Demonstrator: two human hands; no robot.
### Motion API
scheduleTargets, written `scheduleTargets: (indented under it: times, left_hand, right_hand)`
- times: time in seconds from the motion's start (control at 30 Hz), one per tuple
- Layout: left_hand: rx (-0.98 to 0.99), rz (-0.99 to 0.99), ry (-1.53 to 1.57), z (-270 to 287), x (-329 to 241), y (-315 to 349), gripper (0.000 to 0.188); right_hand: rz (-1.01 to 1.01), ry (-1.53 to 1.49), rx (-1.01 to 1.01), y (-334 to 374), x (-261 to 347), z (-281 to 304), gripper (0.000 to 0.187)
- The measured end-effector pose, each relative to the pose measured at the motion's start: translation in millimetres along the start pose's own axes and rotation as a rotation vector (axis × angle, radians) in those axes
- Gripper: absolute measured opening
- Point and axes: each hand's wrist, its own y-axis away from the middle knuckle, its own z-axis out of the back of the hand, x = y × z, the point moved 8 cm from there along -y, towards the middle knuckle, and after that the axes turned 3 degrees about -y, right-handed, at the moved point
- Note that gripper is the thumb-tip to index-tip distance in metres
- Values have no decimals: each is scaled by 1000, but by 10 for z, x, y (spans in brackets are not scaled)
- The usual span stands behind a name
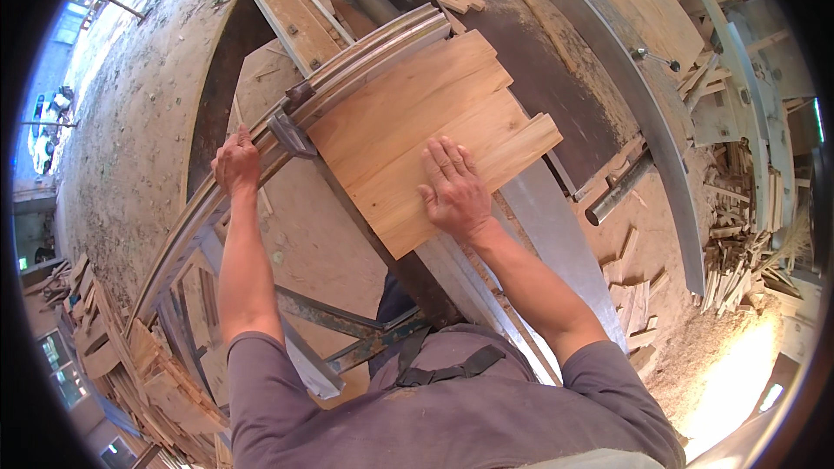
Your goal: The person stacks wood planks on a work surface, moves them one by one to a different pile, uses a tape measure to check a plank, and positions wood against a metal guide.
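My right hand [456, 189] lies flat, fingers stretched out, on a panel of pale wooden boards [408, 126]. The boards sit side by side with uneven far right ends, and a narrower strip [526, 141] lies along the near right edge. My left hand [236, 162] is closed at the long curved-looking metal rail [369, 56], left of the panel. A thin pale sliver shows just above its fingers; what the fingers close on is hidden. Between my left hand and the panel, a dark metal stop [291, 135] sits on the rail, against the panel's left corner.
A bare metal machine table [556, 226] runs beneath the panel toward me. Further right are a metal guard-like bar [638, 95] and a round steel tube [618, 188]. Wood offcuts [634, 295] litter the floor, with more piled at left [165, 382]. A steel frame [347, 330] stands below.
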Motion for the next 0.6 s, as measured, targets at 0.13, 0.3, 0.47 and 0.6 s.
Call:
scheduleTargets:
  times: [0.13, 0.3, 0.47, 0.6]
  left_hand:
    - [16, 19, 6, -26, -42, -152, 63]
    - [-66, -9, -3, -50, -25, -387, 59]
    - [54, 42, -23, -125, -34, -720, 64]
    - [81, 27, -36, -251, 42, -1018, 65]
  right_hand:
    - [4, -9, -26, -171, -3, -36, 56]
    - [19, -10, -54, -403, 28, -78, 56]
    - [14, -25, -56, -708, 25, -174, 58]
    - [25, -23, -80, -948, 42, -239, 60]
